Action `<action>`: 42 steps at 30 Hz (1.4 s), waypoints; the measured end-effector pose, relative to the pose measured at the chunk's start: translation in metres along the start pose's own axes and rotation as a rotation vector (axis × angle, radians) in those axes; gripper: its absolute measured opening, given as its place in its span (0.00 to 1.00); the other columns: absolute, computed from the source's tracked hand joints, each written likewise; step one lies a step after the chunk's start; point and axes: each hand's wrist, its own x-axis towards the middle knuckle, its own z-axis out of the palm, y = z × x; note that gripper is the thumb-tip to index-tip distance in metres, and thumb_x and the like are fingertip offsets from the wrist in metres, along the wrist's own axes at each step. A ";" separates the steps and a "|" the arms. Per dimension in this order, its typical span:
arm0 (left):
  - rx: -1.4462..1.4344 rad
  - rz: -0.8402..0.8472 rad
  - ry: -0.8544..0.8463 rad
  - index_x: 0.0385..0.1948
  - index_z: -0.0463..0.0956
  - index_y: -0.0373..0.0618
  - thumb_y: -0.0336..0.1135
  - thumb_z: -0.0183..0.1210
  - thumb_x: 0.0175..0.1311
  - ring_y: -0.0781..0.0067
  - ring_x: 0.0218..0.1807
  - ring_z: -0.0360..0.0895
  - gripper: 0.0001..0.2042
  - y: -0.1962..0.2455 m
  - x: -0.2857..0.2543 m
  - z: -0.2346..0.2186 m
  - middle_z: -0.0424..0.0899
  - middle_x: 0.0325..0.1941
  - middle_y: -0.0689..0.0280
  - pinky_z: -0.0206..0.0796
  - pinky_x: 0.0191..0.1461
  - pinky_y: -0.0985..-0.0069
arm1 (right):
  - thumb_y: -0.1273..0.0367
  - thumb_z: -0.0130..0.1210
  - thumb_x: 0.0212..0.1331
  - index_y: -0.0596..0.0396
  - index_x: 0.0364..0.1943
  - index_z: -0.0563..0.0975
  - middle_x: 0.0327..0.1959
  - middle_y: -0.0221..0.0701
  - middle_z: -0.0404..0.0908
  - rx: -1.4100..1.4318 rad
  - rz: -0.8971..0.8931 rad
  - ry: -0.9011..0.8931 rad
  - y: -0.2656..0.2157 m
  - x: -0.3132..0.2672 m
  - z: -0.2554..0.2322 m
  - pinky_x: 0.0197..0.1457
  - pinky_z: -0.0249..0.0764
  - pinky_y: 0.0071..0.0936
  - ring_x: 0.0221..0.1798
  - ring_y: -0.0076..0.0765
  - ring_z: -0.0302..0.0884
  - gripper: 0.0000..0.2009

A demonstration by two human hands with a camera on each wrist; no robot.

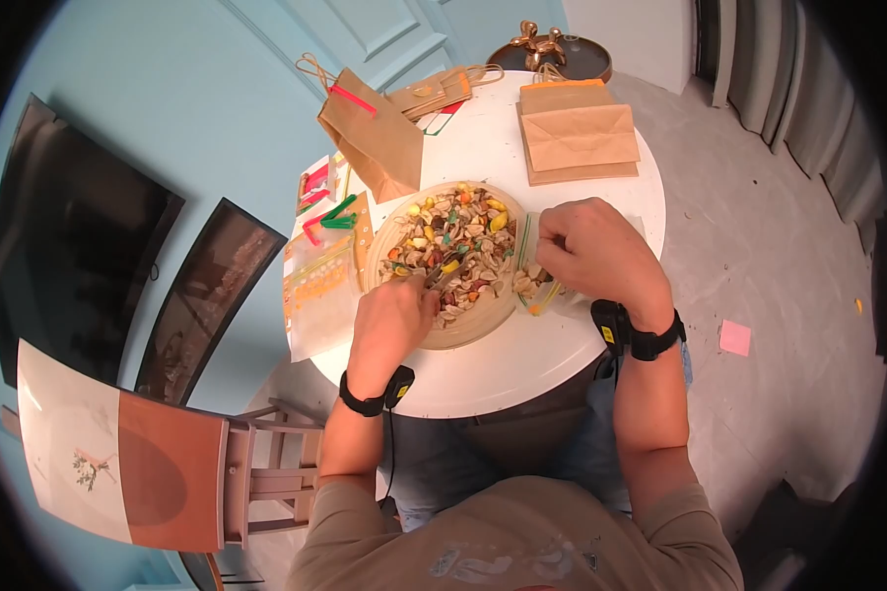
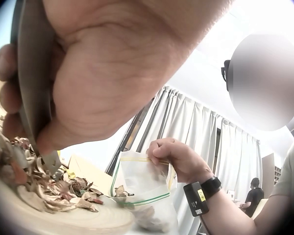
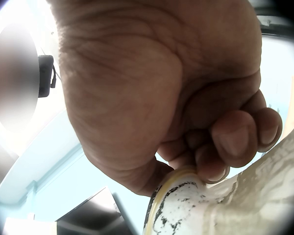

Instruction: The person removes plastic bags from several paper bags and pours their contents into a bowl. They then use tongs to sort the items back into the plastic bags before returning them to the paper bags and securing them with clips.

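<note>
My left hand (image 1: 394, 317) grips metal tongs (image 2: 35, 73), their tips down among pale, dried-looking pieces (image 1: 478, 246) mixed with yellow, green and red bits. This heap fills a round, light wooden tray (image 1: 463, 338). To the right of the tray, my right hand (image 1: 601, 248) pinches the upper edge of a clear zip bag (image 2: 142, 183) with a green and a yellow seal strip. The bag's mouth gapes towards the tray, and some pale pieces lie inside. Seen from the right wrist, thumb and fingertips meet at the bag's edge (image 3: 183, 175).
A paper bag (image 1: 370, 138) stands behind the tray, another (image 1: 579, 133) at the back right of the white round table (image 1: 483, 394). Left of the tray lie a flat zip bag with orange print (image 1: 320, 295) and green clips (image 1: 340, 215). A chair (image 1: 168, 473) stands at left.
</note>
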 end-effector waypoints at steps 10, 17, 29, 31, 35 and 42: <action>-0.080 -0.004 0.036 0.42 0.90 0.37 0.36 0.72 0.71 0.37 0.37 0.88 0.10 0.011 -0.003 -0.029 0.89 0.32 0.43 0.79 0.43 0.51 | 0.69 0.60 0.59 0.60 0.27 0.85 0.28 0.49 0.85 -0.019 -0.064 -0.032 0.007 0.007 0.015 0.41 0.79 0.52 0.33 0.62 0.83 0.09; -0.241 0.211 0.020 0.49 0.89 0.35 0.36 0.75 0.68 0.41 0.35 0.88 0.15 0.054 0.000 -0.039 0.91 0.38 0.46 0.80 0.43 0.55 | 0.68 0.62 0.58 0.61 0.27 0.85 0.28 0.49 0.85 -0.008 -0.037 -0.019 0.005 0.006 0.011 0.42 0.79 0.53 0.34 0.62 0.84 0.09; -0.089 -0.105 -0.044 0.50 0.91 0.38 0.42 0.73 0.69 0.39 0.39 0.90 0.17 -0.014 -0.009 -0.027 0.91 0.35 0.45 0.81 0.47 0.51 | 0.69 0.62 0.58 0.61 0.26 0.85 0.27 0.50 0.85 -0.008 -0.029 -0.004 0.007 0.001 0.002 0.40 0.78 0.53 0.33 0.62 0.83 0.09; -0.043 -0.148 -0.024 0.47 0.91 0.35 0.43 0.73 0.69 0.37 0.39 0.90 0.17 -0.032 -0.004 -0.022 0.90 0.33 0.42 0.80 0.46 0.50 | 0.69 0.61 0.58 0.62 0.26 0.85 0.27 0.50 0.85 -0.015 -0.020 -0.012 0.006 0.000 0.002 0.40 0.78 0.52 0.32 0.62 0.83 0.09; -0.062 -0.225 -0.045 0.40 0.90 0.30 0.44 0.72 0.71 0.33 0.38 0.89 0.19 -0.072 0.013 -0.020 0.88 0.32 0.37 0.79 0.45 0.50 | 0.69 0.61 0.58 0.62 0.26 0.85 0.27 0.50 0.85 -0.004 -0.012 -0.012 0.004 0.000 0.002 0.40 0.78 0.52 0.32 0.62 0.83 0.09; -0.152 -0.312 -0.165 0.38 0.90 0.28 0.44 0.70 0.71 0.41 0.34 0.89 0.20 -0.110 0.027 -0.022 0.90 0.32 0.40 0.79 0.44 0.53 | 0.69 0.61 0.57 0.62 0.26 0.85 0.27 0.50 0.85 -0.007 -0.013 -0.023 0.004 0.002 0.005 0.40 0.79 0.52 0.32 0.62 0.83 0.09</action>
